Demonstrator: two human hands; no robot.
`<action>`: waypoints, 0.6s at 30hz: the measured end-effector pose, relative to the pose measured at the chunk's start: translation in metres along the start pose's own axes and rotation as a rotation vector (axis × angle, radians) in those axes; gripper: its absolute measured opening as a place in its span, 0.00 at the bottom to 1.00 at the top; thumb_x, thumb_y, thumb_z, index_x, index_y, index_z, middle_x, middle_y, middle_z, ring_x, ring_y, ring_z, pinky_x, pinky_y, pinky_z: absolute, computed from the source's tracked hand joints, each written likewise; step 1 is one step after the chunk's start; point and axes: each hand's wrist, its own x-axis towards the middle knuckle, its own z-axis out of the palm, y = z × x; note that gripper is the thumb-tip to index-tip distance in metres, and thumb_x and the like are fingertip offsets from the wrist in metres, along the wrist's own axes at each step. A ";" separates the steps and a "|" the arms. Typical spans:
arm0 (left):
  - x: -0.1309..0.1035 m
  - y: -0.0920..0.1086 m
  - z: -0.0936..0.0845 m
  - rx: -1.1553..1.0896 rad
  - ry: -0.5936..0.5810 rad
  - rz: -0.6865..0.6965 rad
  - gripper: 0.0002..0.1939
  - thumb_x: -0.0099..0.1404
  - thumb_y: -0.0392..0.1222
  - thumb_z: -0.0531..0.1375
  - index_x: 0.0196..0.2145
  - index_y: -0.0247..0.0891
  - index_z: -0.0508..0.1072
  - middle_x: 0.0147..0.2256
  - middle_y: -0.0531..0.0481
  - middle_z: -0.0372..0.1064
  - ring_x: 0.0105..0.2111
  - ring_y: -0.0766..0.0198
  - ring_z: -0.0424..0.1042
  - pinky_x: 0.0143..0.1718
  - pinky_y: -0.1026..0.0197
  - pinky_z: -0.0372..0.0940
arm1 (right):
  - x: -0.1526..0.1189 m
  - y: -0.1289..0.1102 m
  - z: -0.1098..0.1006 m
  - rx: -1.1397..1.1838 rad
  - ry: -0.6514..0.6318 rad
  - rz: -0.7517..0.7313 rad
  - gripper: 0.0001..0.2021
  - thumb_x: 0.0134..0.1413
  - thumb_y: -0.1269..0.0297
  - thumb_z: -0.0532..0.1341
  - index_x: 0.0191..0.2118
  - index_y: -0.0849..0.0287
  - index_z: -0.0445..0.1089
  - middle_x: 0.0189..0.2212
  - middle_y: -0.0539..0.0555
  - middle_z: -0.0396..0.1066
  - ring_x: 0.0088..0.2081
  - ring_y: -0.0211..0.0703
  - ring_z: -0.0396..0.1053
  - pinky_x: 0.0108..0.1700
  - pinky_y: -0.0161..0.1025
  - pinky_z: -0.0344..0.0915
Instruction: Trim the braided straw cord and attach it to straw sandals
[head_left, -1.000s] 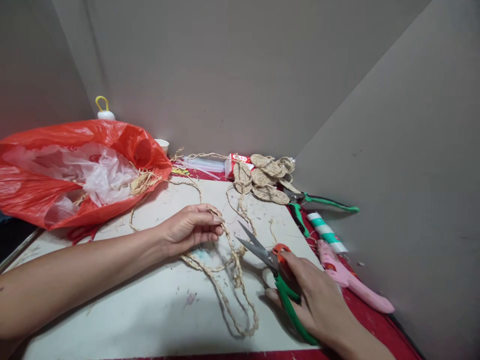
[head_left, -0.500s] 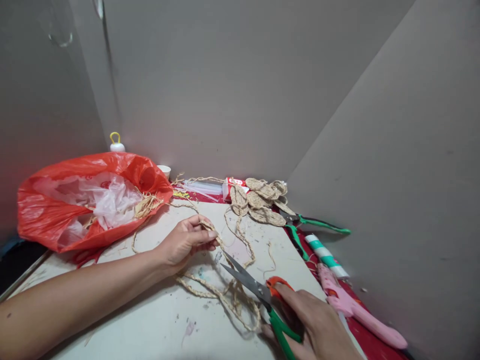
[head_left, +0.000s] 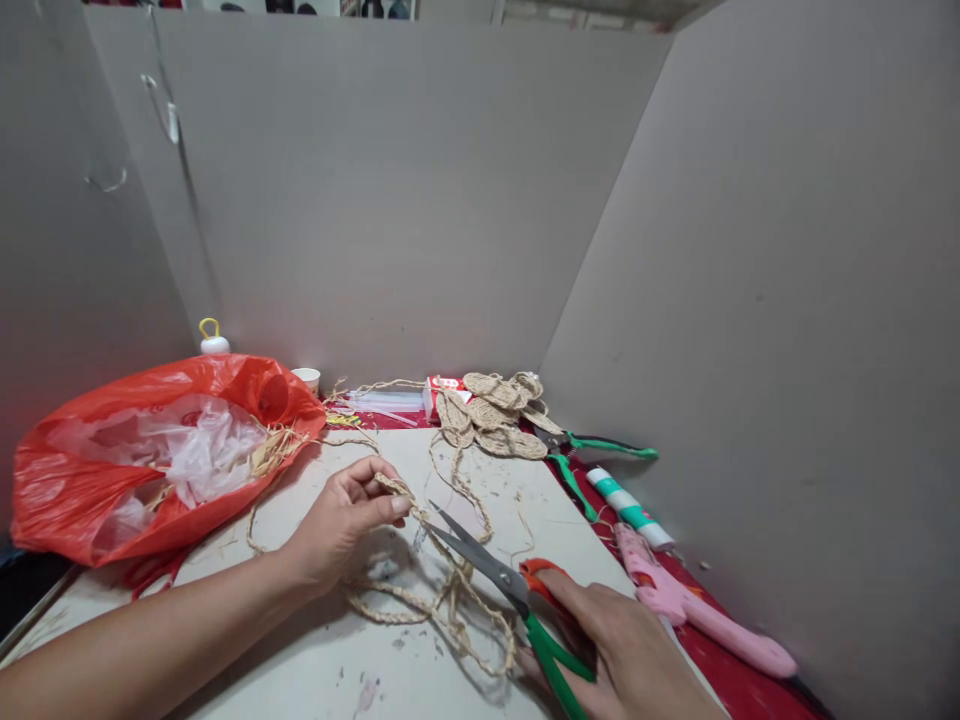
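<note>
Grey panels (head_left: 375, 220) back a pale board (head_left: 300, 650), over which the left hand (head_left: 352, 520) pinches a braided cord (head_left: 453, 605) and the right hand (head_left: 626, 645) grips parted scissors (head_left: 517, 582) near it, contact unclear, apparently at a trimming step calling for tautness and careful aim.

Two hands (head_left: 352, 520) (head_left: 626, 645), one held scissors (head_left: 493, 572), one glue gun (head_left: 667, 597).

Bag (head_left: 56, 490) left, braid (head_left: 448, 612) apparently beneath scissors (head_left: 513, 582)

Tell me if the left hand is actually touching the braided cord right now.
Touching. The head view shows it plainly: the left hand pinches the braided cord, with the thumb pressed along its near side.
</note>
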 end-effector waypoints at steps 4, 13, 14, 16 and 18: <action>0.000 -0.008 -0.003 0.064 -0.029 0.015 0.13 0.52 0.40 0.67 0.32 0.36 0.66 0.26 0.54 0.66 0.27 0.70 0.63 0.31 0.67 0.58 | 0.000 0.002 0.001 0.021 0.012 0.005 0.14 0.48 0.52 0.60 0.39 0.54 0.68 0.21 0.49 0.70 0.22 0.41 0.68 0.22 0.34 0.60; -0.003 -0.014 0.001 0.115 -0.056 0.000 0.14 0.51 0.41 0.68 0.31 0.35 0.68 0.26 0.54 0.67 0.26 0.71 0.63 0.29 0.68 0.57 | 0.000 -0.001 0.001 0.075 0.039 -0.027 0.11 0.45 0.58 0.62 0.37 0.53 0.68 0.23 0.49 0.72 0.22 0.41 0.69 0.23 0.34 0.61; -0.004 -0.014 0.002 0.110 -0.058 -0.009 0.14 0.51 0.41 0.68 0.31 0.35 0.68 0.26 0.54 0.67 0.26 0.70 0.64 0.28 0.68 0.57 | 0.000 -0.001 0.001 0.079 0.049 -0.036 0.11 0.45 0.58 0.62 0.37 0.53 0.68 0.23 0.49 0.72 0.22 0.40 0.69 0.23 0.34 0.61; -0.005 -0.015 0.003 0.098 -0.060 -0.018 0.15 0.50 0.42 0.68 0.31 0.35 0.68 0.26 0.53 0.67 0.25 0.70 0.64 0.28 0.68 0.57 | 0.001 -0.003 0.000 0.080 0.065 -0.048 0.11 0.44 0.59 0.63 0.37 0.53 0.68 0.21 0.48 0.72 0.21 0.40 0.68 0.22 0.33 0.60; -0.006 -0.016 0.003 0.089 -0.059 -0.016 0.15 0.50 0.41 0.68 0.31 0.35 0.68 0.26 0.52 0.68 0.26 0.70 0.64 0.27 0.68 0.57 | 0.001 -0.004 0.000 0.073 0.072 -0.055 0.11 0.45 0.59 0.62 0.37 0.53 0.68 0.20 0.47 0.71 0.20 0.39 0.68 0.21 0.33 0.59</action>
